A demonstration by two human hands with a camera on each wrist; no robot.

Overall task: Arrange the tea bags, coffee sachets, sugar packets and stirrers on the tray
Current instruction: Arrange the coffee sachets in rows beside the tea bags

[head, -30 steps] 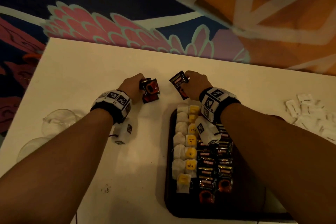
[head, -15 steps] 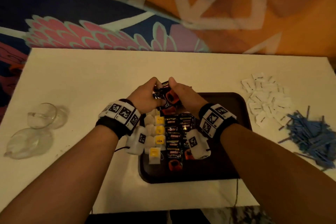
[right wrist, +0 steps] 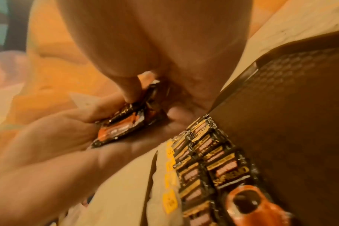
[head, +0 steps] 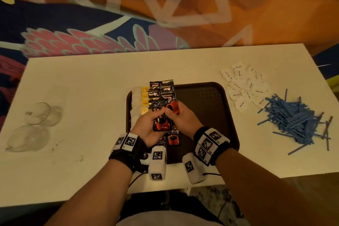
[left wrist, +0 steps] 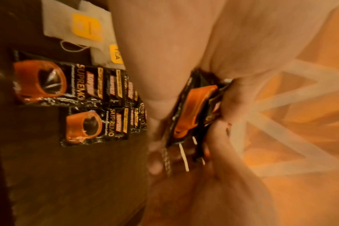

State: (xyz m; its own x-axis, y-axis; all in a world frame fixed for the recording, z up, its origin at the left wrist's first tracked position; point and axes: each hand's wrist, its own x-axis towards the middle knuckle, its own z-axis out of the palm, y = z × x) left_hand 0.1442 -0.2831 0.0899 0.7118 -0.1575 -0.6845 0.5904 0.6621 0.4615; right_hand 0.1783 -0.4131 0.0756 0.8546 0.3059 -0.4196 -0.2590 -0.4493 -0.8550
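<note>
We stand at a pale table [head: 91, 82] with a painted orange, navy and pink surface behind its far edge. The dark tray [head: 207, 101] sits near the table's middle and serves as our landmark.

On the tray's left side a column of tea bags [head: 145, 97] with yellow tags runs along the rim, and just right of it two overlapping columns of black coffee sachets [head: 161, 90] reach the tray's far edge. The right half of the tray shows only its textured floor.

Above the tray's near left part our left hand [head: 146, 128] lies palm up, fingers curled round a small stack of coffee sachets [head: 162, 124]. Our right hand [head: 183, 119] meets it from the right, thumb and fingers pinching the top sachet [head: 173, 106] of that stack, the one showing an orange cup. The wrist views confirm both grasps, with the laid sachets just beneath.

Off the tray to the right, white sugar packets [head: 244, 86] lie scattered on the table, and farther right of them is a loose heap of blue stirrers [head: 295, 119]. Well left of the tray rest two clear glass bowls [head: 34, 126].
</note>
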